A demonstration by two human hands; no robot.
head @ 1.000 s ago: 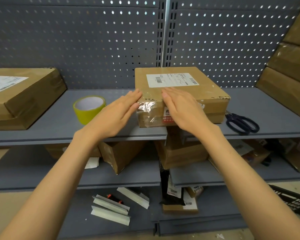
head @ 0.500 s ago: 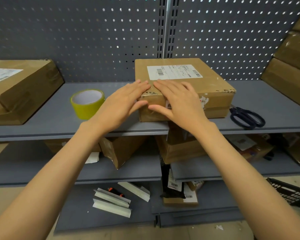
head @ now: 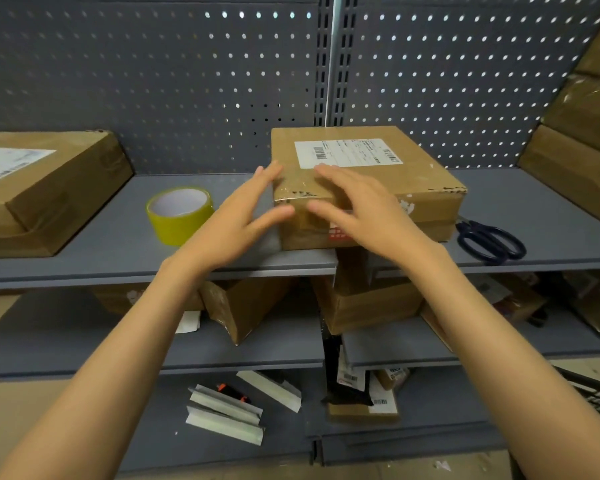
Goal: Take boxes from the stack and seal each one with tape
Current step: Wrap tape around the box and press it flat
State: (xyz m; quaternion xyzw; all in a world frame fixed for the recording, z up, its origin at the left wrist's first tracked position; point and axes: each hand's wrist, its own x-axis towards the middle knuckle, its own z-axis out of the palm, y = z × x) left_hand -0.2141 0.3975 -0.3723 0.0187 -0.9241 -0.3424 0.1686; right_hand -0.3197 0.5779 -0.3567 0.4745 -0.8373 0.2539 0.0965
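Both hands lie flat, fingers spread, gripping nothing — left hand (head: 238,216) and right hand (head: 364,209) press the box (head: 388,181) at the shelf (head: 118,251) front edge, near its left corner.

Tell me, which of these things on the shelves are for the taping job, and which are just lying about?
For the job: box under the left hand and right hand; yellow tape; scissors; stack of boxes at right.

Lying about: open carton on the lower shelf; white strips at the bottom; labelled packets below.
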